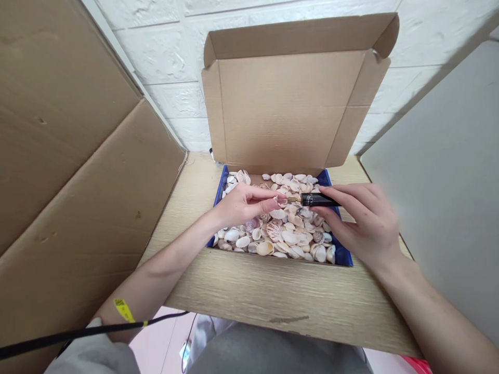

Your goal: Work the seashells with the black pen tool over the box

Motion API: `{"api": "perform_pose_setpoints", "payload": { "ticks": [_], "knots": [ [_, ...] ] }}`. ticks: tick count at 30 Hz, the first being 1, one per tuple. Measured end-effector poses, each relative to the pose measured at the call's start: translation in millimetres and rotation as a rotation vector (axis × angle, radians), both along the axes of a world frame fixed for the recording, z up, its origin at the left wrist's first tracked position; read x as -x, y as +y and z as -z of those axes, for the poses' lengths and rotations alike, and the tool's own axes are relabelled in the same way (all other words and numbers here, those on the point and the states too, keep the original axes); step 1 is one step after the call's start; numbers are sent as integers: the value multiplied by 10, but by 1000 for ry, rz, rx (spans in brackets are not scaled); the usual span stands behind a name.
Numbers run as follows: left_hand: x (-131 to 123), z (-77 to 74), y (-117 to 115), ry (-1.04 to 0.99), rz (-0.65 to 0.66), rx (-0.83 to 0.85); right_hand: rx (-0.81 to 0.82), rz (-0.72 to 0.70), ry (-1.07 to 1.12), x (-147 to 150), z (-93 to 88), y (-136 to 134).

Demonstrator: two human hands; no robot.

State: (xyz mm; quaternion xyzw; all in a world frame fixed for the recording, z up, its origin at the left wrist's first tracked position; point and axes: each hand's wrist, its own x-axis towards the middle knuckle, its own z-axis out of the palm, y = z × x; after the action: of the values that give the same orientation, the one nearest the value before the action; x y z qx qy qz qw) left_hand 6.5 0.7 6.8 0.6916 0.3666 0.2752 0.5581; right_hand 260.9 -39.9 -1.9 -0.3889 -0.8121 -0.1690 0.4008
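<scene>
Brown cardboard point(58, 130) stands as a tall creased panel at the left, with a white brick-patterned wall point(156, 52) behind and a pale, smooth panel point(440, 182) at the right. Between them lies the wood-grained surface point(253, 296), which bears a dark scuff near its front edge. On the surface rests a shallow cardboard box with blue side walls point(345, 255); its lid point(288, 104) is raised upright at the back, near the wall. Shells point(292, 236), mostly white, cream and tan, cover most of the box floor, with some bare cardboard towards the rear. A black cable point(89, 332) with a yellow tag crosses the lower left. Both hands are held above the box. Right hand point(362, 223): fingers and thumb grasp a black cylindrical tool point(319, 199), level, its brass-coloured chuck point(298, 199) directed towards the left hand point(249, 201). Left hand: thumb and fingertips pinch a small pale shell point(277, 199), partly hidden, over the middle of the box. The thin bit point(289, 199) extends from the chuck to just beside this shell; whether they touch cannot be told.
</scene>
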Motion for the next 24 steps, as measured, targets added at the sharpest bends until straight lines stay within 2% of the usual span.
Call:
{"api": "perform_pose_setpoints", "payload": {
  "ticks": [3, 9, 17, 24],
  "knots": [
    [-5, -1, -9, -7, 9, 30, 11, 17, 10, 0, 14, 3],
    [14, 45, 10, 0, 2, -36, 120, -11, 19, -12, 44, 9],
    [12, 10, 5, 11, -2, -39, 202, -7, 32, -15, 63, -14],
    [12, 7, 3, 16, 5, -20, 200, -16, 19, -23, 45, -7]
  ]
}}
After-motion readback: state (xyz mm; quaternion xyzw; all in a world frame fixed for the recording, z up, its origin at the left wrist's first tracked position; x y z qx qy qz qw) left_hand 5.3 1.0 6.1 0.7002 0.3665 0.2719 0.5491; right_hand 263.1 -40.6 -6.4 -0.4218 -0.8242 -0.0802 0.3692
